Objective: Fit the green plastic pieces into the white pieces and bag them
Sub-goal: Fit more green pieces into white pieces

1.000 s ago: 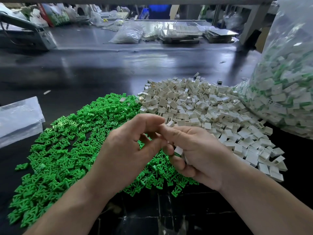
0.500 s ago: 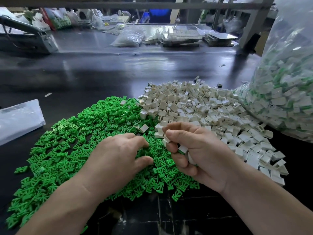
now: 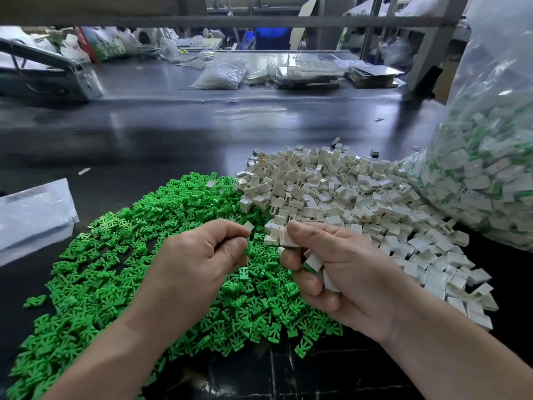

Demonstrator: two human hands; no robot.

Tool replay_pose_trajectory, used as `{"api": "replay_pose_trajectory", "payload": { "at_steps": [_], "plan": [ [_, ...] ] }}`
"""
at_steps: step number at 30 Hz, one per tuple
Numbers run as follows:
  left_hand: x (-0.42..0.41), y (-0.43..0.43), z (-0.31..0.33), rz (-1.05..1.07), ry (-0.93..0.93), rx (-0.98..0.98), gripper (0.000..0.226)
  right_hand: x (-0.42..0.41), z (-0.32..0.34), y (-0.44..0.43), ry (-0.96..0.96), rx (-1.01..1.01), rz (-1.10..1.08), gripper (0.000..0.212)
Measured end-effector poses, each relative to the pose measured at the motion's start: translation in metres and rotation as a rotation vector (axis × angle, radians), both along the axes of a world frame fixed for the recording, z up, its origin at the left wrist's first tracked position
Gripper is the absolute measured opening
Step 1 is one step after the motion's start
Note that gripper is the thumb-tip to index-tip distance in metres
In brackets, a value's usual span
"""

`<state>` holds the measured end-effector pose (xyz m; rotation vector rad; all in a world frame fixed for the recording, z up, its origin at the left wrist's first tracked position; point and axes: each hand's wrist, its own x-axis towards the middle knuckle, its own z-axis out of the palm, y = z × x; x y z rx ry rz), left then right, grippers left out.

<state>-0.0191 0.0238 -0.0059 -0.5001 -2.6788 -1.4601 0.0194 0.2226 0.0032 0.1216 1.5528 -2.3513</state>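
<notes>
**Clerk:** Head view, first entry: surface and room?

**Checker:** Dark glossy table (image 3: 173, 134) runs away from you; a grey frame bar (image 3: 230, 21) crosses the top; clear sacks of parts (image 3: 222, 75) and stacked trays (image 3: 311, 72) sit on the far side; a flat plastic bag (image 3: 31, 209) lies at your left edge.

**Clerk:** Stock on the table?

**Checker:** The green pile (image 3: 115, 269) spreads under and left of your hands; the white pile (image 3: 346, 192) touches it on the right; the large clear bag (image 3: 490, 168), packed with white-and-green pieces, leans against the far right side of the white pile; one stray white piece (image 3: 248, 226) lies on the green just beyond your left fingertips.

**Clerk:** Your hands?

**Checker:** Your left hand (image 3: 199, 264) hovers over the green pile, fingers curled, thumb drawn in to the forefinger; whether a green piece sits between them cannot be told. Your right hand (image 3: 346, 272) is over the seam of the two piles; its thumb and forefinger pinch a white piece (image 3: 284, 238); the other fingers curl round more white pieces (image 3: 314, 261) in the palm.

**Clerk:** Hands relative to each other?

**Checker:** Near, not touching; green pile shows in the gap.
</notes>
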Motion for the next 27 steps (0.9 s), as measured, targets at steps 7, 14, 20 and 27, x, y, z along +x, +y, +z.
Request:
{"api": "replay_pose_trajectory", "payload": {
  "at_steps": [7,14,20,27],
  "plan": [
    [-0.001,-0.002,0.007,-0.054,-0.264,0.335,0.025,0.001,-0.001,-0.003,-0.006,0.021,-0.019,0.009],
    [-0.004,-0.003,0.003,-0.024,-0.251,0.371,0.02,0.005,0.003,-0.006,0.033,0.096,0.012,0.009],
    [-0.001,0.002,0.001,-0.108,-0.326,0.492,0.024,0.005,0.003,-0.008,0.047,0.146,0.0,0.014],
    [0.006,0.01,0.001,-0.169,-0.278,0.538,0.012,0.006,0.003,-0.009,0.05,0.206,-0.014,0.022]
  ]
}}
